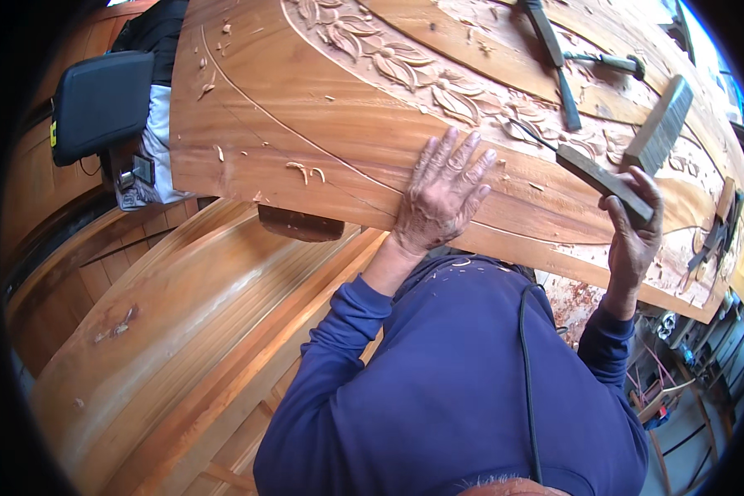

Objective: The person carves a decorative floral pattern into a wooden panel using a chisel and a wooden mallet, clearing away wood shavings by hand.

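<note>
A large wooden panel [306, 107] with a band of carved flowers and leaves [397, 62] lies before me. My left hand [442, 194] rests flat on its smooth near part, fingers stretched out just below the carving. In my right hand [636, 223] is a carving gouge [599, 178], gripped by its dark wooden handle. Its thin curved blade points left and away, with the tip over the carved band. Just beyond the right fingers is a thick grey-brown wooden block [661, 124]; whether they touch it I cannot tell.
A dark-handled chisel [546, 37] and another wood-handled tool [616, 62] lie farther back on the panel. Several more tools [719, 227] sit at its right end. Loose shavings [306, 172] are scattered about. At the left stands a dark padded case [103, 107]; wooden boards [174, 314] lie below.
</note>
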Demonstrator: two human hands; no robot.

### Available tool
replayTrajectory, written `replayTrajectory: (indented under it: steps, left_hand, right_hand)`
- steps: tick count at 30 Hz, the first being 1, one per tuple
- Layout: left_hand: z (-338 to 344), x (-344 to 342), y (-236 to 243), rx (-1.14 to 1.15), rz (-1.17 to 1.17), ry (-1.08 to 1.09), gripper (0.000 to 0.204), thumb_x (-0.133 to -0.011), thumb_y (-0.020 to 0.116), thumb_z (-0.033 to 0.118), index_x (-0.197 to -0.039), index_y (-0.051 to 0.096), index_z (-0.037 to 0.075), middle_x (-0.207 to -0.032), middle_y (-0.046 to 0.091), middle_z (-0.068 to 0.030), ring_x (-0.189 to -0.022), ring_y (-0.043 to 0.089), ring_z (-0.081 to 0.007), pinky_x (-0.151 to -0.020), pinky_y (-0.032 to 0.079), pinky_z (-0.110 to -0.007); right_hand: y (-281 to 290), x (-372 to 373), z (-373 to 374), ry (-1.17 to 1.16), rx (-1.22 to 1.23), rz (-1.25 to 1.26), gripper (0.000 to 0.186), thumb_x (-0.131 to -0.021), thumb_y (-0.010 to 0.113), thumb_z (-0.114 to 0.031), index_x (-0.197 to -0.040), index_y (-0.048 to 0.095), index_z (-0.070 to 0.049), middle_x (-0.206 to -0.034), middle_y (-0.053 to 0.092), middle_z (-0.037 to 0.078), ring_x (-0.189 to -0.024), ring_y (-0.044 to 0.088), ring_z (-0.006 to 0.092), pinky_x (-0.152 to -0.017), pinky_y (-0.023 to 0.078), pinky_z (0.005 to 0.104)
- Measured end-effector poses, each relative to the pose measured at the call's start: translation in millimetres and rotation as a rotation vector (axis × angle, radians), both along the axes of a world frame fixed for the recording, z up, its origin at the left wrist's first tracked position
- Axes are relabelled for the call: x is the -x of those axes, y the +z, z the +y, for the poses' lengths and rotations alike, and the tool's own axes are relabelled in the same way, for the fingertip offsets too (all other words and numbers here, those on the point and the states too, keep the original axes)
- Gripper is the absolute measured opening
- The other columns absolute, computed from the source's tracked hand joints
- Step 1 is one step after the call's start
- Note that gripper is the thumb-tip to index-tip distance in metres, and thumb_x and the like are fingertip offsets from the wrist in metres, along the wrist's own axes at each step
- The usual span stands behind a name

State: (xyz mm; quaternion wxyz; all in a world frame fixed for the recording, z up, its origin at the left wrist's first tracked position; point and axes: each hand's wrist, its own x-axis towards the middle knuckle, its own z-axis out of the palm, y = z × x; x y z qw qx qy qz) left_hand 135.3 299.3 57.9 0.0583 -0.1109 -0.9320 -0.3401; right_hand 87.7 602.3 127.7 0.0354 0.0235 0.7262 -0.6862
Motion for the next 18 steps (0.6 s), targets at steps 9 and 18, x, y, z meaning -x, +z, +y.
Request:
replayTrajectory:
  steps: [9, 18]
  left_hand:
    - [-140, 58, -3, 0.181, 0.169, 0.461, 0.032, -0.102, 0.063, 0.032, -0.120, 0.077, 0.010, -0.135, 0.068, -0.0147, -0.135, 0.056, -0.0387, -0.117, 0.038, -0.052]
    - [-265, 218, -54, 0.180, 0.560, 0.367, 0.042, -0.109, 0.049, 0.022, -0.140, 0.056, -0.006, -0.141, 0.061, -0.0189, -0.133, 0.057, -0.0242, -0.114, 0.043, -0.035]
  right_hand:
    - [-23, 114, -139, 0.050, 0.505, 0.317, 0.029, -0.109, 0.054, -0.024, -0.126, 0.056, 0.000, -0.104, 0.070, 0.015, -0.095, 0.070, 0.0227, -0.084, 0.057, 0.0354]
    - [-56, 195, -343, 0.114, 0.688, 0.048, 0.061, -0.108, 0.053, -0.012, -0.164, 0.029, -0.017, -0.080, 0.045, -0.007, -0.056, 0.038, 0.0020, -0.047, 0.031, 0.0192]
